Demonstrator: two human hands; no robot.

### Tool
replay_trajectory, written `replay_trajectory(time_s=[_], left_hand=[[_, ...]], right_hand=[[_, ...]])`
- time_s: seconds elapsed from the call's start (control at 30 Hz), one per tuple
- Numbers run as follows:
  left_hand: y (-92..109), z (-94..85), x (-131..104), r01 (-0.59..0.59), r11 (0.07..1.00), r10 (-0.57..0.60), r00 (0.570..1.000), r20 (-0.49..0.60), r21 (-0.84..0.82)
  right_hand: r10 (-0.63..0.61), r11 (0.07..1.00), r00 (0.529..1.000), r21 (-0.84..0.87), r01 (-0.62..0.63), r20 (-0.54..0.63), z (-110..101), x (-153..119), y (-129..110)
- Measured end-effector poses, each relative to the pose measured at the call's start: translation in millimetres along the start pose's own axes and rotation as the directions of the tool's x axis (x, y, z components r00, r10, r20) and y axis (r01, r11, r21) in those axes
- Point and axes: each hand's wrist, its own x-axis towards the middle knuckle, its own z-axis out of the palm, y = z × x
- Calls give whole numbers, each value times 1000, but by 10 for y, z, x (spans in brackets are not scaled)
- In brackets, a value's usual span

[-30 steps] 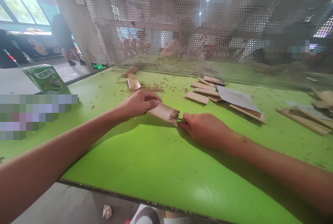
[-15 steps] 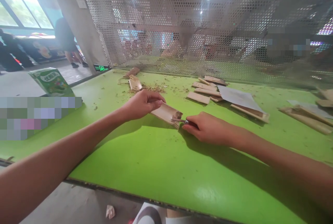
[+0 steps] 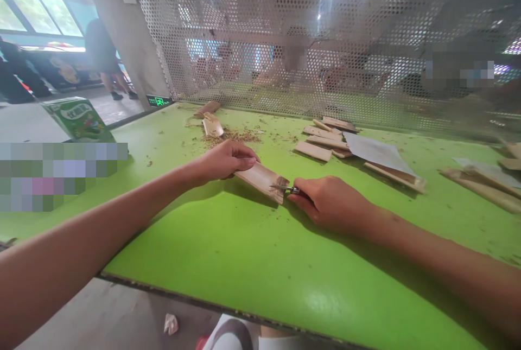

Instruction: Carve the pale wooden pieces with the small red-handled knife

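A pale split bamboo piece (image 3: 260, 179) lies slanted on the green table, its hollow side facing up. My left hand (image 3: 234, 161) is closed on its far left end, thumb on top. In my right hand (image 3: 325, 198) is a carving knife (image 3: 288, 189), its dark handle mostly hidden by the fingers. The thin metal blade rests over the rough, darker right end of the bamboo, pointing left. Just beyond my left hand are wood shavings (image 3: 240, 136) and another short bamboo piece (image 3: 212, 125).
Several bamboo strips (image 3: 313, 151) lie at the back right, partly under a white paper sheet (image 3: 378, 152). More bamboo (image 3: 480, 190) is at the far right. A perforated metal screen (image 3: 285, 40) stands behind the green table (image 3: 244, 263). A green box (image 3: 81, 119) stands left.
The knife blade has shifted slightly over the bamboo's rough end and more of its metal shows. My left hand keeps its hold. The whole view has tilted a little.
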Motion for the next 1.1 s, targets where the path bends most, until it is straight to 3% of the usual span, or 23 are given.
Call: replay_trajectory(time_s=[0.3,0.63,1.1], left_hand=[[9,-5,0,51,999,-51,999,-3,-8],[28,-4,1,-4,998,4,1000,1,62],[25,-49,-25,3,995,-12,996,87,100]], right_hand=[[-18,1000,999,-3,18,-33,0,-13,-32],[-43,999,999,23,43,-17,-14,-21,1],[-27,998,999,-59,25,-38,11,-26,-130]])
